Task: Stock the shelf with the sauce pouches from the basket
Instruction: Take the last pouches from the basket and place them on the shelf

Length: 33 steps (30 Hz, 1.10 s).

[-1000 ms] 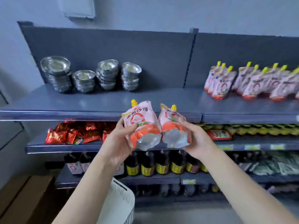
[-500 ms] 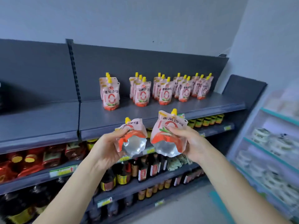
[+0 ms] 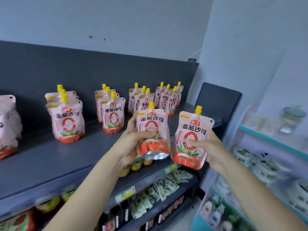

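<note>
My left hand (image 3: pixel 133 144) grips a pink sauce pouch (image 3: pixel 152 124) with a yellow cap, held upright over the front edge of the grey top shelf (image 3: pixel 50 157). My right hand (image 3: pixel 208 147) grips a second, identical pouch (image 3: pixel 191 129) just to the right, near the shelf's right end. Several rows of the same pouches stand on the shelf: one row (image 3: pixel 66 119) at the left, one (image 3: pixel 113 114) in the middle, others (image 3: pixel 168 97) behind my hands. The basket is out of view.
Lower shelves (image 3: pixel 150 189) hold jars, small green sachets and dark bottles. A teal-edged rack (image 3: pixel 266 155) with round packs stands at the right. A dark end panel (image 3: pixel 218 104) closes the shelf's right side. Another pouch (image 3: pixel 6 127) sits at the far left edge.
Both hands have carried their pouches up and rightward, closer to the stocked rows. The view has swung right and moved nearer the shelf; the pouches now stand more upright.
</note>
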Available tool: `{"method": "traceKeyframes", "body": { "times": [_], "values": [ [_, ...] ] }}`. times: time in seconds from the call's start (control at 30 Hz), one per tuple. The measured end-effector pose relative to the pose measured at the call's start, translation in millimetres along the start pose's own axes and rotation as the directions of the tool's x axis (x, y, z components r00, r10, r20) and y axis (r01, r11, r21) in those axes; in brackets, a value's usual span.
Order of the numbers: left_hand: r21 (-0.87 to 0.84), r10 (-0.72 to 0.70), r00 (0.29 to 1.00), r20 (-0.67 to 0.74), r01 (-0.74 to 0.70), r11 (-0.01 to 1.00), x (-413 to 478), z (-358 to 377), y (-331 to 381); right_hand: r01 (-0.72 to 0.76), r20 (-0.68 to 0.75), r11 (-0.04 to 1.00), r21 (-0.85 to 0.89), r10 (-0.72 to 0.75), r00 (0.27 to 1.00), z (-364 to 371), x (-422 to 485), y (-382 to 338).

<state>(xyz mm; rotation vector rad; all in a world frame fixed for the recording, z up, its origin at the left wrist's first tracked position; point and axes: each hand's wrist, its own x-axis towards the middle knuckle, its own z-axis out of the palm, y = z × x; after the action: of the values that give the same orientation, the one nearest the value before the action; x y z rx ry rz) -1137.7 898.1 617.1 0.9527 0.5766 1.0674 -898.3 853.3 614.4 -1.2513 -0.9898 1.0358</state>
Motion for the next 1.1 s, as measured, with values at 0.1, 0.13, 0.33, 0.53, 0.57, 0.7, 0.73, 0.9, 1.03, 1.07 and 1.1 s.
{"method": "traceKeyframes", "body": {
  "times": [0.1, 0.13, 0.33, 0.53, 0.57, 0.7, 0.73, 0.9, 1.03, 1.07, 1.1],
  "values": [
    [0.029, -0.009, 1.0, 0.026, 0.008, 1.0, 80, 23, -2, -0.033, -0.027, 0.995, 0.093, 0.036, 0.999, -33, 65, -5],
    [0.054, -0.005, 0.999, 0.035, 0.003, 0.999, 105, 30, -3, -0.043, -0.03, 0.992, 0.117, 0.046, 0.998, -44, 83, -5],
    [0.148, -0.016, 0.999, 0.035, 0.01, 0.989, 233, 72, -28, -0.026, -0.071, 0.995, 0.1, 0.033, 0.997, -109, 196, 1],
    [0.236, 0.116, 0.985, -0.125, -0.084, 0.968, 327, 110, -79, 0.066, -0.072, 0.995, 0.07, -0.061, 0.996, -156, 326, 15],
    [0.233, 0.136, 0.978, -0.158, -0.097, 0.968, 339, 115, -86, 0.077, -0.056, 0.996, 0.052, -0.074, 0.996, -161, 346, 16],
    [0.273, 0.218, 0.939, -0.266, -0.143, 0.951, 380, 123, -103, 0.162, 0.082, 0.986, -0.045, -0.158, 0.984, -179, 418, 16],
    [0.292, 0.237, 0.927, -0.289, -0.15, 0.944, 387, 122, -107, 0.202, 0.13, 0.978, -0.054, -0.193, 0.972, -181, 433, 16],
    [0.201, 0.185, 0.899, -0.398, -0.111, 0.973, 402, 115, -118, 0.21, 0.3, 0.978, 0.02, -0.206, 0.932, -156, 489, 22],
    [0.207, 0.187, 0.898, -0.398, -0.111, 0.972, 409, 106, -120, 0.229, 0.473, 0.972, -0.05, -0.179, 0.863, -125, 520, 25],
    [0.213, 0.184, 0.9, -0.395, -0.106, 0.971, 410, 104, -121, 0.226, 0.498, 0.972, -0.069, -0.162, 0.852, -119, 527, 26],
    [0.225, 0.183, 0.903, -0.389, -0.099, 0.969, 411, 102, -122, 0.216, 0.507, 0.972, -0.088, -0.143, 0.85, -113, 533, 27]
  ]
}}
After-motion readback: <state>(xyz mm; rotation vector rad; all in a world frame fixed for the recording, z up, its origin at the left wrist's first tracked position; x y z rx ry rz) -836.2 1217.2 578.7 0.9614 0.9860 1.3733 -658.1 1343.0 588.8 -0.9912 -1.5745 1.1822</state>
